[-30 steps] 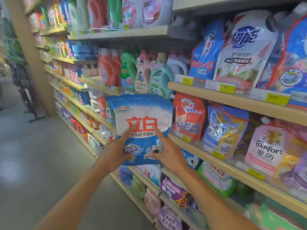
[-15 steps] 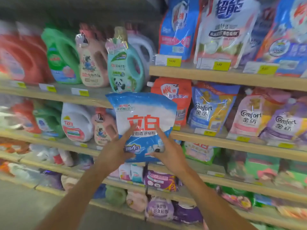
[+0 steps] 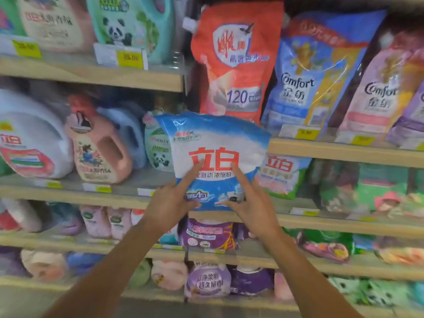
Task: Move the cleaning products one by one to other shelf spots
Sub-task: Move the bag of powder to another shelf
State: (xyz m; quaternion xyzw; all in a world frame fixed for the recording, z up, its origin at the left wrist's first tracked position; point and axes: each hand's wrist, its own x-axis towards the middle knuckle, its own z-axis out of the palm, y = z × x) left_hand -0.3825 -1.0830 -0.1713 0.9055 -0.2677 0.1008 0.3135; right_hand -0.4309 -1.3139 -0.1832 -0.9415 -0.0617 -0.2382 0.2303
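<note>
Now left hand (image 3: 171, 203) and right hand (image 3: 249, 204) both grip lower corners of blue-white detergent powder bag (image 3: 218, 154), index fingers stretched up on its front; bag upright in air before shelf edge (image 3: 344, 151), between pink jug (image 3: 98, 148) at left and green-white bag (image 3: 283, 177) at right, red pouch (image 3: 234, 58) above

Pale wooden store shelves (image 3: 321, 150) bearing yellow price tags (image 3: 130, 57).

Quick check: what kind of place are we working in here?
Most likely a shop's laundry-products aisle: tiered shelves with yellow price tags, packed with detergent jugs and refill pouches.
</note>
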